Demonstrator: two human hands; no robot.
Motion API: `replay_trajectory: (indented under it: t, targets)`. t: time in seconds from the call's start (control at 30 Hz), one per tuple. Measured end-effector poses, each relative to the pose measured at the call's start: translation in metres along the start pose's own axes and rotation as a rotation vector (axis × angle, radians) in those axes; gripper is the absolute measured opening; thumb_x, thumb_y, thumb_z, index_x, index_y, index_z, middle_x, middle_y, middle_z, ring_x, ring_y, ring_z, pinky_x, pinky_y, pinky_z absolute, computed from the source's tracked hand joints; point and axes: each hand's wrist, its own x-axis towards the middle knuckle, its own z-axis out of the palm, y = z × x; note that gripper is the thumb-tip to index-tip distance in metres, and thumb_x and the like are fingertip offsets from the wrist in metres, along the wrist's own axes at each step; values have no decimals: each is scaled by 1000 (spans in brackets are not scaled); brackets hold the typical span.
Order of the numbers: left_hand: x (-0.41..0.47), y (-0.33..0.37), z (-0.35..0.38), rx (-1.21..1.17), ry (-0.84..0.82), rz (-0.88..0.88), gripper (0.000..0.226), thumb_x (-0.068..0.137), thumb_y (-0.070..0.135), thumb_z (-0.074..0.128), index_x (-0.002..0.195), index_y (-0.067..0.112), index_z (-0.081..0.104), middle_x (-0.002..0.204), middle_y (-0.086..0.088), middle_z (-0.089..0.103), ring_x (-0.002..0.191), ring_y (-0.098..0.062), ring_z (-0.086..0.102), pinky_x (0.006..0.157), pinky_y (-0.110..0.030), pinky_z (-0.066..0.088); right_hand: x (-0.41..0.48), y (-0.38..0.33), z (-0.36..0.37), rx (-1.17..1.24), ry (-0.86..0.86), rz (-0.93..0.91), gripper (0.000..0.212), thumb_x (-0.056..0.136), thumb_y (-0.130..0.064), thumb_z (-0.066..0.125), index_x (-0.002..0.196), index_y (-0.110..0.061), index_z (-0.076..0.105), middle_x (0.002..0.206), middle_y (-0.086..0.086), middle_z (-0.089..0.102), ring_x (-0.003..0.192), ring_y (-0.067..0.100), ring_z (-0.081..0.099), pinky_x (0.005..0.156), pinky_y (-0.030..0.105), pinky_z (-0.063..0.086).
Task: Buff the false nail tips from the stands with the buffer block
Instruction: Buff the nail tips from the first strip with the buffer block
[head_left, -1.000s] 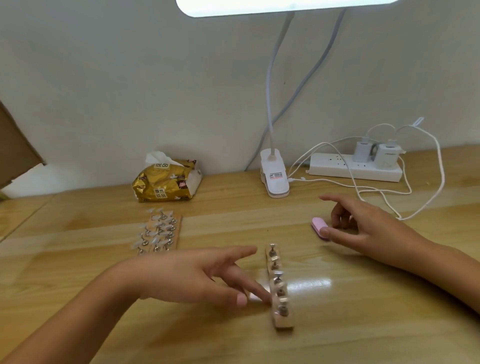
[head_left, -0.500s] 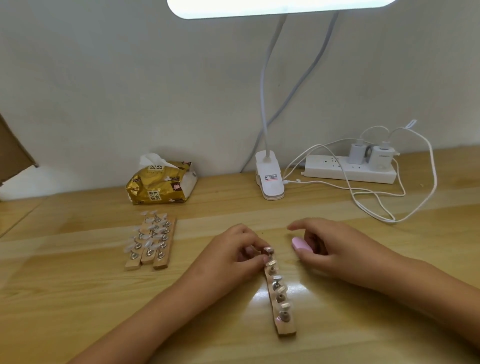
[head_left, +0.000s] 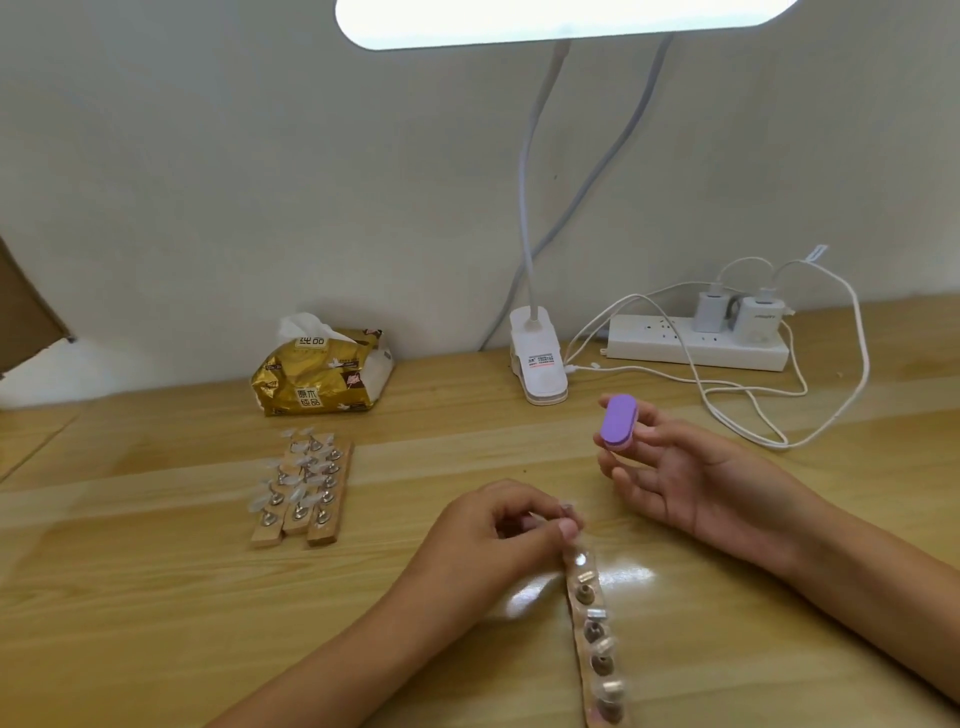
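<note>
A small buffer block (head_left: 618, 420), purple on its face with a pink edge, sits between the thumb and fingers of my right hand (head_left: 691, 478), lifted above the table. My left hand (head_left: 493, 535) pinches a small nail-tip holder (head_left: 567, 512) at the far end of a narrow wooden stand (head_left: 597, 629) that carries several metal holders. Three more wooden stands (head_left: 301, 486) with several clear nail tips lie side by side to the left.
A gold tissue pack (head_left: 322, 371) lies at the back left. A clip lamp base (head_left: 537, 364) stands by the wall, with a white power strip (head_left: 696, 343), chargers and looped cables (head_left: 779, 415) at the back right. The lamp head (head_left: 561, 21) hangs overhead.
My right hand has picked the buffer block up off the table and turned its purple face towards me. My left hand moved from the stand's middle to its far end and pinches a holder.
</note>
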Motion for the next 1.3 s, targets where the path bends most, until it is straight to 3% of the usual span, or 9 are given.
replay_trajectory:
  t: [0.1, 0.2, 0.43, 0.57, 0.77, 0.9, 1.0, 1.17, 1.3]
  targets:
    - [-3, 2, 3, -249, 112, 58, 10, 90, 8, 61, 89, 12, 70, 87, -1, 75, 82, -7, 67, 73, -12, 47, 0, -2, -3, 35, 31, -47, 38, 78, 0, 63, 111, -15, 74, 108, 18, 70, 102, 30, 70, 70, 27, 61]
    - [-2, 5, 9, -369, 103, 62, 8, 89, 4, 61, 92, 9, 67, 83, -4, 74, 78, -5, 67, 70, -10, 47, 1, -3, -1, 65, 60, -72, 37, 77, 4, 60, 107, -12, 76, 115, 23, 68, 107, 33, 69, 73, 28, 61]
    - [13, 3, 10, -385, 92, 35, 9, 87, 14, 65, 92, 12, 71, 76, 2, 71, 71, 0, 61, 67, -11, 46, -1, -3, 8, 185, 101, -72, 32, 76, -14, 71, 106, -4, 75, 116, 29, 65, 106, 39, 68, 74, 33, 62]
    - [10, 0, 9, -419, 83, 38, 22, 75, 31, 67, 89, 14, 73, 72, 3, 69, 68, 0, 60, 65, -11, 46, -5, -1, 11, 190, 88, -49, 33, 81, -15, 65, 112, -5, 63, 115, 28, 67, 104, 38, 69, 73, 32, 62]
    - [10, -1, 8, -426, 72, 19, 19, 77, 32, 65, 87, 20, 74, 75, 2, 70, 73, -2, 63, 68, -13, 47, -7, 2, 12, 142, 62, -27, 32, 87, -19, 64, 114, -6, 53, 114, 27, 67, 108, 35, 68, 72, 29, 62]
    - [11, -4, 8, -418, 64, 19, 16, 78, 34, 65, 87, 25, 75, 77, 2, 71, 75, -3, 63, 69, -14, 48, -6, 1, 12, 189, 77, -39, 35, 81, -18, 74, 109, -8, 56, 106, 26, 67, 104, 37, 69, 73, 30, 62]
    - [11, -4, 8, -420, 51, 18, 10, 84, 32, 68, 87, 26, 75, 76, 1, 70, 74, -3, 62, 69, -14, 47, -6, 1, 12, 252, 86, 1, 50, 70, -17, 86, 108, -4, 56, 102, 27, 66, 97, 36, 71, 69, 30, 63]
    - [10, -2, 9, -402, 34, 23, 18, 77, 33, 66, 86, 19, 74, 75, 0, 70, 74, -3, 63, 68, -13, 47, -6, 0, 11, 310, 104, 51, 40, 79, -20, 71, 111, 0, 57, 99, 27, 67, 88, 32, 73, 70, 27, 62]
    - [8, 1, 10, -369, 18, 42, 21, 76, 29, 64, 90, 16, 72, 75, 2, 70, 74, -2, 63, 68, -12, 47, -6, 2, 12, 250, 103, -10, 40, 83, -26, 67, 113, -3, 54, 114, 28, 67, 87, 28, 74, 71, 26, 62]
